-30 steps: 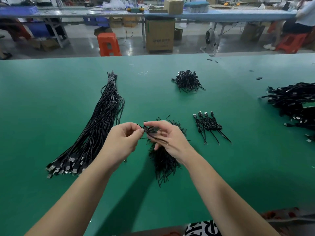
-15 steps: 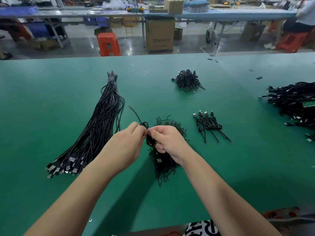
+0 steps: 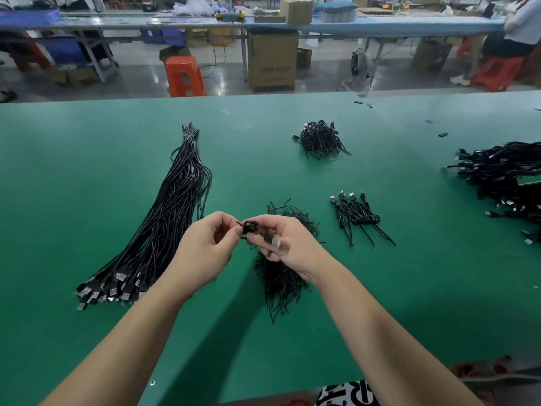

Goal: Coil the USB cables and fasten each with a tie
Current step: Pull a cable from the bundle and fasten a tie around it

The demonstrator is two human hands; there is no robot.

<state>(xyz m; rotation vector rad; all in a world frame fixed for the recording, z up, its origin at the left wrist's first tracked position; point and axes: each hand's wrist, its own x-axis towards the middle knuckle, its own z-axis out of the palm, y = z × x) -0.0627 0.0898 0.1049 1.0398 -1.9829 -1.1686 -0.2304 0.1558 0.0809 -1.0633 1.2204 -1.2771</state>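
**Coiled cable held between both hands**

Head view: I see my left hand (image 3: 205,247) and right hand (image 3: 288,244) pinching a small coiled cable (image 3: 249,227) above the green table (image 3: 73,171), fingers curled on it. Loose tie pile (image 3: 278,276) beneath. Straight cable bundle (image 3: 164,224) left; four finished coils (image 3: 355,213) right.

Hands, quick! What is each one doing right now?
Left hand: pinching the small coiled black USB cable.
Right hand: gripping the same coiled cable.
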